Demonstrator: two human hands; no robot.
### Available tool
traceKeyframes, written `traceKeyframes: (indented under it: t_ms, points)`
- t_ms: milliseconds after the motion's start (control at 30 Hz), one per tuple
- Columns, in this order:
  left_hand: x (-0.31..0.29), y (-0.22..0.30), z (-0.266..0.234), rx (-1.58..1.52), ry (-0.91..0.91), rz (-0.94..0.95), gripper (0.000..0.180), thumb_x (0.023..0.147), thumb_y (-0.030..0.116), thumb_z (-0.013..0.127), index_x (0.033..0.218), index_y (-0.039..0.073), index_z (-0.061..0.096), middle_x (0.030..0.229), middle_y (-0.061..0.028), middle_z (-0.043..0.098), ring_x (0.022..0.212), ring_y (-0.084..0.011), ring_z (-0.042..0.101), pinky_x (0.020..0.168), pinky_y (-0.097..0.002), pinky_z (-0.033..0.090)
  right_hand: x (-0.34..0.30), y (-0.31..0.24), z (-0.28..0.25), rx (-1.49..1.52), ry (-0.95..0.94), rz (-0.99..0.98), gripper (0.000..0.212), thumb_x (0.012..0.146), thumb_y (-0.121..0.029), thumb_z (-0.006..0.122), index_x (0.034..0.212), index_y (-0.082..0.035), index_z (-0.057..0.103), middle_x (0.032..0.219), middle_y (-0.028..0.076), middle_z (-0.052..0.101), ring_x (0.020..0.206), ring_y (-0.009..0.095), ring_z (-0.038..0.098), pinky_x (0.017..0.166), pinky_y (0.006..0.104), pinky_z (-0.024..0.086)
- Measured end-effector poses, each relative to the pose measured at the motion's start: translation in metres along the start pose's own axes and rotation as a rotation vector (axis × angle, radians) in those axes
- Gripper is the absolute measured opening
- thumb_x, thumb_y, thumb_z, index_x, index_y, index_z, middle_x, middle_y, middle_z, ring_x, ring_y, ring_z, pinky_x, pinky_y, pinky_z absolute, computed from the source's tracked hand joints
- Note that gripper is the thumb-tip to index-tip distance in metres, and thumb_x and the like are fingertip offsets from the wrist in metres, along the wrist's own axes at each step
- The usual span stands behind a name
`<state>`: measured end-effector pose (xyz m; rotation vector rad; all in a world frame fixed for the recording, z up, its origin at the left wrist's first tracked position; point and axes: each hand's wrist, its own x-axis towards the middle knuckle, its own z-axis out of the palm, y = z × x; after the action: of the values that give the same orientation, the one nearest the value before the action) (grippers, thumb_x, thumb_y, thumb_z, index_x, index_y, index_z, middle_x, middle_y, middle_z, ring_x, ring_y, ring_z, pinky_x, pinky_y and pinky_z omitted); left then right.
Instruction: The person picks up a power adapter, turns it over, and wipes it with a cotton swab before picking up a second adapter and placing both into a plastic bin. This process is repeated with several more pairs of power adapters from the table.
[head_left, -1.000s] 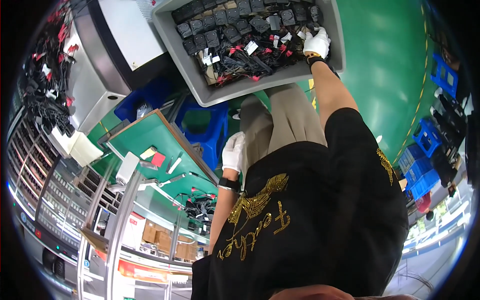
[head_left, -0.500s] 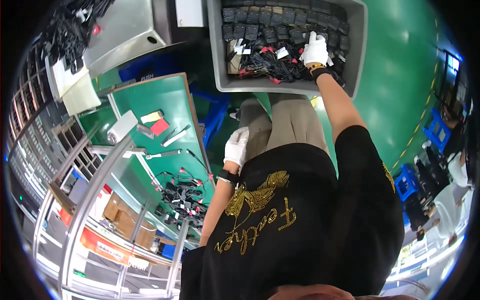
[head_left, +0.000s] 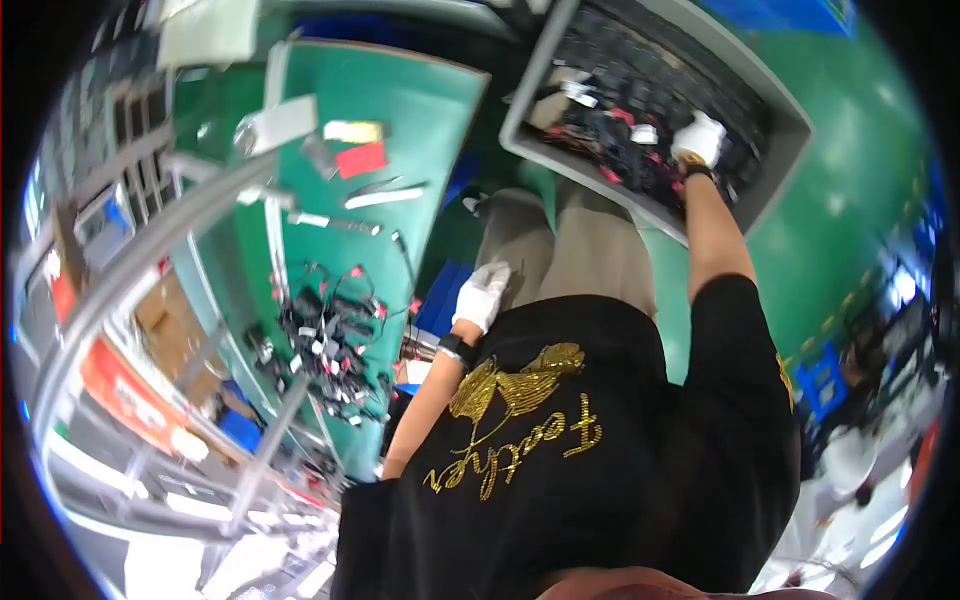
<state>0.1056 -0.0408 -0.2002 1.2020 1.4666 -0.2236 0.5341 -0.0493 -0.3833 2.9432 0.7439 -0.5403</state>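
– Where do we have our right hand [head_left: 699, 140]?
– Inside the grey bin [head_left: 600, 185], far right, over the black devices [head_left: 660, 70]; it blurs, so we cannot tell whether it grips one.
– And our left hand [head_left: 482, 295]?
– Nearer, by our trousers [head_left: 520, 240], loosely curled; we cannot tell if it holds anything. Left of it, a cable pile [head_left: 330, 345] lies on the green table [head_left: 400, 100].

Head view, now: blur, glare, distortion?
Head view: bin and right hand look smeared, shirt crisper; metal post bows near the left rim; glare whites out patches lower left; dark vignette at the corners.
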Motion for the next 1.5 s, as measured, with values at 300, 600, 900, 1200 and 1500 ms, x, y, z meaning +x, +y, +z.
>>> traceKeyframes:
  t_ms: [300,600,900,1200,1500]
  points:
    - [-0.009,0.021,0.004,0.01,0.14,-0.018,0.035,0.092,0.034,0.055,0.111,0.005,0.064,0.101,-0.0133,0.068,0.093,-0.0254,0.064,0.083,-0.0339,0.049,0.09,0.081,0.088,-0.477,-0.212,-0.657,0.052,0.082,-0.015,0.052,0.13,0.005,0.046,0.085,0.01,0.07,0.074,0.019,0.067,0.068,0.0296,0.051]
    - [-0.065,-0.002,-0.082,-0.102,0.644,0.07,0.028,0.089,0.031,0.058,0.094,0.007,0.069,0.087,-0.0089,0.068,0.077,-0.0175,0.065,0.072,-0.0308,0.05,-0.037,-0.037,-0.059,0.675,-0.115,-0.154,0.03,0.09,-0.011,0.052,0.117,-0.003,0.063,0.098,0.011,0.068,0.065,0.017,0.059,0.058,0.0276,0.049]
    - [-0.152,-0.166,-0.233,-0.329,1.311,-0.027,0.026,0.088,0.028,0.058,0.095,0.005,0.067,0.094,-0.0132,0.066,0.088,-0.0298,0.062,0.078,-0.0378,0.048,-0.301,-0.283,-0.156,0.918,-0.855,-0.849,0.027,0.092,-0.009,0.054,0.117,0.001,0.061,0.087,0.003,0.062,0.063,0.006,0.051,0.058,0.0189,0.044]
    - [-0.182,-0.288,-0.399,-0.164,1.481,-0.088,0.043,0.079,0.027,0.064,0.114,0.002,0.062,0.112,-0.0211,0.063,0.101,-0.0345,0.062,0.089,-0.0384,0.048,-0.484,-0.411,-0.151,0.539,-0.9,-1.695,0.026,0.091,-0.014,0.059,0.115,-0.006,0.063,0.085,0.004,0.066,0.07,0.008,0.059,0.064,0.023,0.047]
    - [-0.053,-0.32,-0.526,0.3,1.005,-0.357,0.049,0.077,0.044,0.058,0.11,0.009,0.066,0.111,-0.0165,0.065,0.101,-0.0323,0.064,0.086,-0.0427,0.051,-0.507,-0.44,-0.146,0.345,-0.815,-1.504,0.029,0.091,-0.007,0.055,0.119,-0.001,0.059,0.098,0.005,0.065,0.075,0.007,0.057,0.067,0.0204,0.047]
